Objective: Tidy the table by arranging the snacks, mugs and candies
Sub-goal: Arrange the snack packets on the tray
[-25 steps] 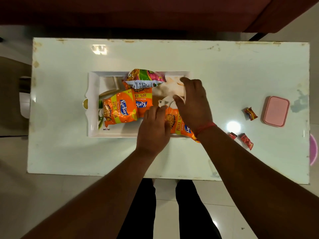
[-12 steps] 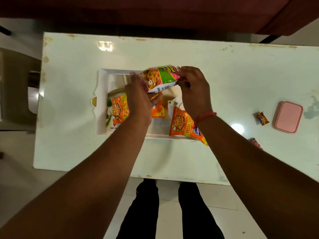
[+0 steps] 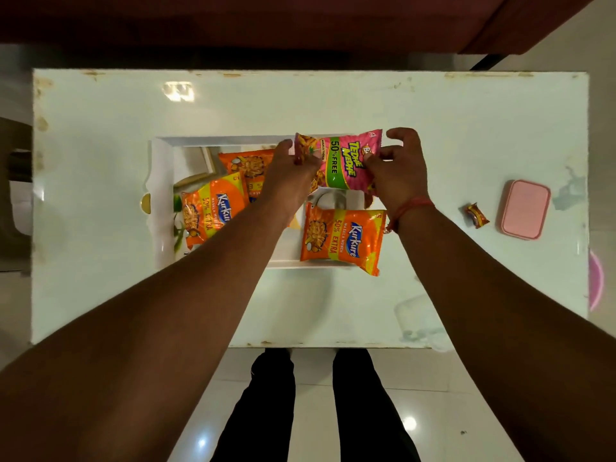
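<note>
A pink and green snack packet (image 3: 340,161) is held flat above the white tray (image 3: 163,195), its printed front facing up. My left hand (image 3: 290,175) pinches its left end and my right hand (image 3: 396,168) pinches its right end. Three orange snack packets lie in the tray: one at the left (image 3: 213,208), one at the back (image 3: 248,163) partly under my left hand, one at the front right (image 3: 343,238) hanging over the tray's rim. A white mug (image 3: 328,200) peeks out below the held packet. A wrapped candy (image 3: 476,215) lies to the right.
A pink lidded box (image 3: 525,210) sits near the table's right end, beside the candy. The pale green table (image 3: 333,105) has worn edges. A dark red sofa (image 3: 233,21) runs along its far side. A pink round object (image 3: 596,281) shows past the right edge.
Both hands left the orange packets in the tray, picked up the pink and green packet and turned it so its front faces up. The mug is now mostly covered.
</note>
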Demonstrator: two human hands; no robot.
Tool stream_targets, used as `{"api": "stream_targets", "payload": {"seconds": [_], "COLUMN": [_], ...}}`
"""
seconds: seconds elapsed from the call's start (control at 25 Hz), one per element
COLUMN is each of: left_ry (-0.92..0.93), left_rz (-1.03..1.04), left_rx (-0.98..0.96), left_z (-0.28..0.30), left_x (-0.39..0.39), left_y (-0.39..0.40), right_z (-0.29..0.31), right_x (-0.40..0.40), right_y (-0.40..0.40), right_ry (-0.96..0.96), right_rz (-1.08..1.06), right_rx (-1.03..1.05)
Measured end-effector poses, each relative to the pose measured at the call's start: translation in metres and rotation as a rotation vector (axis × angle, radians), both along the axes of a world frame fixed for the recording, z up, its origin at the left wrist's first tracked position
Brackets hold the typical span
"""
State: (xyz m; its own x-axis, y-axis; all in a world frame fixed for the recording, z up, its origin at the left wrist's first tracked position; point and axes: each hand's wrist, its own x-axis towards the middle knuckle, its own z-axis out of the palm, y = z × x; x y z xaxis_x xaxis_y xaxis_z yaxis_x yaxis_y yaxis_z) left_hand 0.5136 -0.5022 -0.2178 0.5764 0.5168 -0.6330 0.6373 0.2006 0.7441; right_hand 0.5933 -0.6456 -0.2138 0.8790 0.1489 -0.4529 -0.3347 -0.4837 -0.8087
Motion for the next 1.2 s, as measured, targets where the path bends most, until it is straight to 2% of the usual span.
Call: {"api": "stream_targets", "payload": {"seconds": [0.12, 0.24, 0.48, 0.6, 0.72, 0.8, 0.88, 1.0, 1.08, 1.2], "left_ry": [0.016, 0.050, 0.012, -0.015, -0.011, -0.020, -0.085, -0.105, -0.009, 0.209], "left_rz": [-0.046, -0.164, -0.224, -0.235, -0.203, -0.205, -0.244, -0.257, -0.172, -0.049], "left_rx": [0.115, 0.295, 0.226, 0.275, 0.320, 0.417, 0.532, 0.666, 0.674, 0.574], "left_z": [-0.003, -0.007, -0.013, -0.014, -0.011, -0.006, 0.001, 0.008, 0.003, -0.005], "left_x": [0.008, 0.011, 0.014, 0.013, 0.007, -0.004, -0.022, -0.060, -0.090, -0.131], "left_y": [-0.011, -0.020, -0.020, -0.017, -0.009, 0.006, 0.027, 0.064, 0.090, 0.113], "right_z": [-0.008, -0.014, -0.020, -0.015, 0.003, 0.013, 0.014, 0.002, -0.005, -0.010], "right_x": [0.010, 0.014, 0.019, 0.015, 0.002, -0.013, -0.037, -0.084, -0.113, -0.136], "right_y": [-0.001, 0.003, 0.004, 0.000, 0.002, 0.018, 0.043, 0.075, 0.094, 0.122], "right_ry": [-0.117, -0.189, -0.207, -0.177, -0.530, -0.679, -0.596, -0.331, -0.209, -0.067], "right_rz": [0.059, 0.086, 0.106, 0.077, 0.120, 0.239, 0.365, 0.599, 0.658, 0.563], "right_rx": [-0.131, -0.163, -0.191, -0.188, -0.273, -0.180, -0.085, -0.118, -0.154, -0.141]}}
